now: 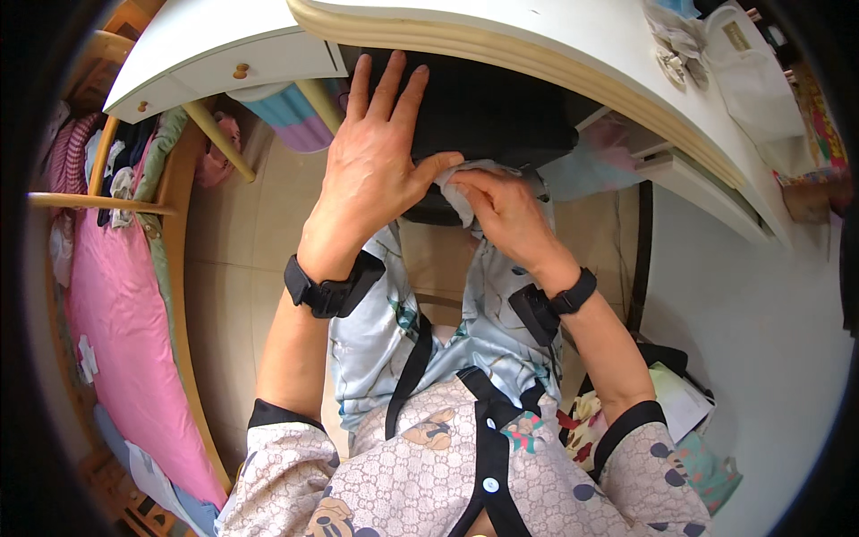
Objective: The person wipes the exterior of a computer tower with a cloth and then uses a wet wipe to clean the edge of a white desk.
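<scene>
A large black, box-like object [490, 109] sits under the edge of a white desk, and its lower part is hidden. My left hand [376, 148] rests flat on its left side with the fingers stretched out and the thumb pointing right. My right hand [510, 210] is closed on a crumpled whitish cloth [461, 201] at the near edge of the black object. The cloth hangs down a little below my left thumb. Each wrist wears a black strap with a small black device.
The white desk [429, 22] has a drawer [255, 72] at its left. Below stands a striped blue and purple bin [291, 116]. On the left is a wooden-framed bed with pink bedding [121, 313]. At the right are a white wall [734, 331] and bags [711, 456].
</scene>
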The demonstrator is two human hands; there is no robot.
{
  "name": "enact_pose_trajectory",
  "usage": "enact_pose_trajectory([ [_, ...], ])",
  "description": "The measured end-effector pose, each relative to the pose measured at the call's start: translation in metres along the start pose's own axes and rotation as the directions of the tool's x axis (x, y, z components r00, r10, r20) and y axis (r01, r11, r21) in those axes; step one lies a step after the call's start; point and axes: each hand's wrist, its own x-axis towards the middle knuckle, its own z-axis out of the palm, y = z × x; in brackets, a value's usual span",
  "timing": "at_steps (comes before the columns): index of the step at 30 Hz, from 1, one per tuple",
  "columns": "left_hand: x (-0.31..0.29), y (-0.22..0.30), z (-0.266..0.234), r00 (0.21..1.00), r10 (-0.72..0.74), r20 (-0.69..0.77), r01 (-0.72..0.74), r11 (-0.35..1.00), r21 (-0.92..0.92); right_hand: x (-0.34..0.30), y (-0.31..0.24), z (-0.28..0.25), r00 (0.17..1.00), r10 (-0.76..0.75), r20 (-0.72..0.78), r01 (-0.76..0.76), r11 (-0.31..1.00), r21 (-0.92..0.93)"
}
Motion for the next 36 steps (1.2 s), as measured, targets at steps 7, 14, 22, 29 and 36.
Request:
enact_pose_trajectory([
  [7, 0.002, -0.004, 0.001, 1.000, 0.021, -0.015, -0.021, 1.000, -0.006, -0.034, 0.012, -0.050, 0.924, 0.351, -0.155, -0.352, 0.936, 0.020],
  [14, -0.001, -0.003, -0.001, 1.000, 0.002, 0.001, -0.002, 1.000, -0.007, -0.009, -0.027, -0.045, 0.984, 0.057, -0.167, -0.057, 0.998, 0.006],
  [22, 0.002, -0.007, -0.001, 1.000, 0.029, 0.011, -0.029, 0.999, -0.025, -0.003, -0.037, -0.030, 0.983, -0.036, -0.178, 0.038, 0.999, 0.007],
  [29, -0.004, -0.013, -0.016, 0.991, 0.035, 0.127, -0.018, 0.991, -0.132, -0.017, -0.050, -0.072, 0.860, 0.059, -0.506, -0.013, 0.996, 0.092],
  [36, -0.002, -0.018, -0.011, 0.992, 0.066, 0.108, -0.049, 0.986, -0.160, 0.031, -0.047, -0.034, 0.899, -0.426, -0.103, 0.303, 0.773, -0.558],
])
